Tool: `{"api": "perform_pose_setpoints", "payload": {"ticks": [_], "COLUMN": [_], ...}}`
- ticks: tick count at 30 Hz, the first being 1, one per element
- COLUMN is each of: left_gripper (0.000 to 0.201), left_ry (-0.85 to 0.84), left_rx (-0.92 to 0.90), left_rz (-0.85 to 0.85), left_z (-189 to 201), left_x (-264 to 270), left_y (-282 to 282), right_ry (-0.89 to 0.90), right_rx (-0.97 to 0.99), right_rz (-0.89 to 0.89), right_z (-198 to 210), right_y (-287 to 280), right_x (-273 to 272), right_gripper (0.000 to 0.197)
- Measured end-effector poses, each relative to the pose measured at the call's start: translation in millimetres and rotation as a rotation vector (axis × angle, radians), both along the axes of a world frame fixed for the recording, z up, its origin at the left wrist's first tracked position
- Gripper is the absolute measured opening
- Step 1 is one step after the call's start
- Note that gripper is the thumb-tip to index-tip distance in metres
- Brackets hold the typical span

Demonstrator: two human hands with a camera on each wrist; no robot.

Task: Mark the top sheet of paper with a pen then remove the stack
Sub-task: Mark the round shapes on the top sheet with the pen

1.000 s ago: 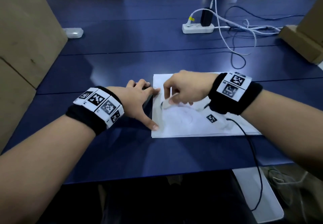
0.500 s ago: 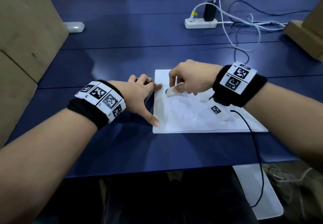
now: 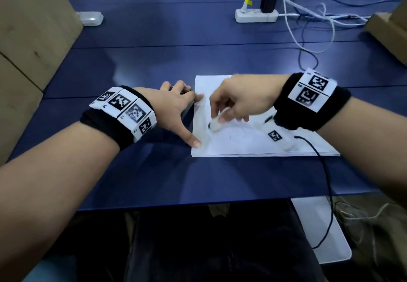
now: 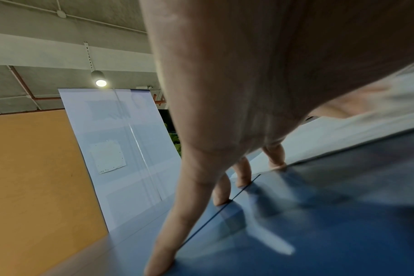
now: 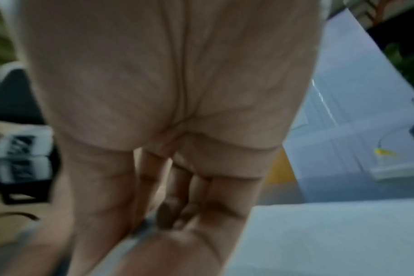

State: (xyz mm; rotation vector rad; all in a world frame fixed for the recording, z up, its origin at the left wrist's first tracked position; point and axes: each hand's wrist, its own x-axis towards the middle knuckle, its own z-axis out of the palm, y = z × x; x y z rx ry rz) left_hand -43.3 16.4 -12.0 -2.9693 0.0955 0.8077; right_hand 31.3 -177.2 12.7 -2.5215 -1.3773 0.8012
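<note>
A thin stack of white paper [image 3: 246, 143] lies on the blue table [image 3: 154, 178], with faint pen loops on its top sheet. My right hand [image 3: 237, 103] hovers over the sheet's left half and pinches a white pen [image 3: 217, 122], its dark tip down on the paper. My left hand [image 3: 176, 110] lies spread beside the stack, thumb tip and forefinger tip pressing on the paper's left edge. In the left wrist view the straight fingers [image 4: 196, 186] touch the table. The right wrist view is blurred; only curled fingers [image 5: 175, 201] above the pale paper [image 5: 331, 233] show.
A white power strip [image 3: 255, 16] with a black plug and trailing cables sits at the back right. Cardboard boxes stand at the left [image 3: 33, 28] and far right [image 3: 387, 30]. A small white case [image 3: 91, 18] lies at the back left. A black cable [image 3: 326, 182] hangs from my right wrist.
My right hand with the pen has moved from the sheet's upper left down toward the middle left, leaving more faint loops. My left hand has stayed pressing on the paper's edge.
</note>
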Motion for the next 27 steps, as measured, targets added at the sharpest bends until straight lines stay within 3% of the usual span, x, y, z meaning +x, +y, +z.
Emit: {"api": "perform_pose_setpoints", "payload": {"ticks": [3, 9, 14, 20, 27], "left_gripper": [0.148, 0.144, 0.142, 0.142, 0.143], "left_ry": [-0.001, 0.007, 0.000, 0.005, 0.003], "left_rx": [0.006, 0.011, 0.012, 0.014, 0.011], "left_rz": [-0.006, -0.007, -0.019, -0.015, -0.010], "left_z": [-1, 2, 0, 1, 0], "left_x": [1, 2, 1, 1, 2], "left_y": [0, -2, -3, -2, -2], "right_ry": [0.064, -0.143, 0.104, -0.165, 0.034], "right_rx": [-0.028, 0.037, -0.024, 0.041, -0.056], "right_rz": [0.026, -0.179, 0.029, -0.145, 0.060], "right_z": [-1, 2, -2, -1, 0], "right_y": [1, 1, 2, 4, 0], "right_x": [-7, 12, -9, 15, -4], "right_gripper": [0.007, 0.011, 0.009, 0.010, 0.010]}}
